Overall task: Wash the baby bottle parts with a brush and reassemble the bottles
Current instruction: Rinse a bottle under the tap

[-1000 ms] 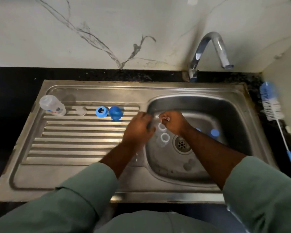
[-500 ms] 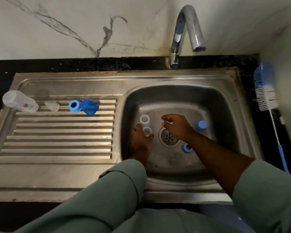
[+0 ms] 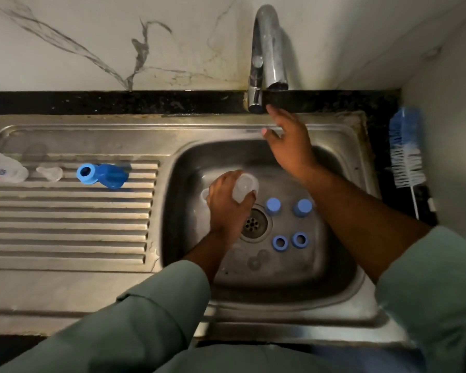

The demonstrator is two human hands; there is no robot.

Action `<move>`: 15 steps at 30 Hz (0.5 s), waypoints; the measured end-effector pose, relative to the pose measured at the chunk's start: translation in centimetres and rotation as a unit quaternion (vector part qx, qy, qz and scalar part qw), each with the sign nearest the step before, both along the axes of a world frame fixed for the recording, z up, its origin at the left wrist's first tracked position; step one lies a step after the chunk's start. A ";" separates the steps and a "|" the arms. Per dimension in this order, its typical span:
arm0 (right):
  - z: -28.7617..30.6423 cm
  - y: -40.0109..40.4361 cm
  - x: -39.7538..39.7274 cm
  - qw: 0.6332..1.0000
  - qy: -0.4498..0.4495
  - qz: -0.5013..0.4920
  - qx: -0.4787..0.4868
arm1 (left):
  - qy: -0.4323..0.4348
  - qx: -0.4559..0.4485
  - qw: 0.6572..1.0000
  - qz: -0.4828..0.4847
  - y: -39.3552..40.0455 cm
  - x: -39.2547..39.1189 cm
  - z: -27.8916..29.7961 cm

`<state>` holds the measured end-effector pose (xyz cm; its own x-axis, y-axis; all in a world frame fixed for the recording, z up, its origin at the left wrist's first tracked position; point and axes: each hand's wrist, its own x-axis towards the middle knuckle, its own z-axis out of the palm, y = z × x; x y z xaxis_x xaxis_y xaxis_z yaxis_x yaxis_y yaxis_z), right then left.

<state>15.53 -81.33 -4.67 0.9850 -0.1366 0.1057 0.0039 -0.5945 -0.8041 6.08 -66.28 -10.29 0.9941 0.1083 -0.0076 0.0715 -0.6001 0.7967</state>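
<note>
My left hand (image 3: 226,205) is down in the sink basin (image 3: 331,265), closed around a clear bottle body (image 3: 244,187). A second clear bottle (image 3: 205,194) shows just behind that hand. My right hand (image 3: 288,141) is lifted with fingers spread, empty, just below the tap spout (image 3: 276,84). Two blue caps (image 3: 272,206) (image 3: 303,207) and two blue collar rings (image 3: 280,242) (image 3: 300,239) lie on the basin floor right of the drain (image 3: 253,224). Clear teats (image 3: 257,260) lie near the front.
On the drainboard (image 3: 65,224) lie a clear bottle (image 3: 3,168), a clear teat (image 3: 49,172), a blue ring (image 3: 85,173) and a blue cap (image 3: 112,175). A blue-and-white bottle brush (image 3: 405,154) rests on the dark counter at the right wall.
My left hand has picked a clear bottle up off the basin floor. My right hand has risen from near the drain to just under the tap. The view shifted right.
</note>
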 end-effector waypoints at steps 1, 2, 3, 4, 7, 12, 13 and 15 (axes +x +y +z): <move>0.5 0.1 1.0 0.998 0.004 0.035 -0.043 | 0.008 -0.005 1.000 -0.006 -0.5 0.6 0.0; 0.7 0.4 1.9 0.994 0.022 0.074 -0.082 | 0.010 -0.010 1.000 -0.011 -0.9 1.3 -0.1; 0.6 0.7 2.7 0.986 0.047 0.114 -0.113 | 0.007 -0.010 1.000 -0.016 -1.2 2.0 -0.2; 0.5 1.0 3.2 0.977 0.067 0.151 -0.134 | 0.002 -0.004 1.000 -0.020 -1.3 2.5 -0.4; 0.6 1.3 3.8 0.983 0.028 0.166 -0.069 | 0.003 0.023 0.999 -0.025 -1.5 3.6 -0.8; 0.8 0.6 4.9 0.998 -0.051 -0.020 -0.011 | 0.002 0.041 0.999 -0.021 -2.0 4.8 -0.6; 0.4 0.5 5.1 0.999 -0.026 0.015 -0.032 | 0.003 0.042 0.999 -0.023 -2.1 5.0 -0.6; -0.2 0.1 5.6 0.990 -0.032 0.070 -0.117 | 0.005 0.041 0.999 -0.032 -2.3 5.3 -0.7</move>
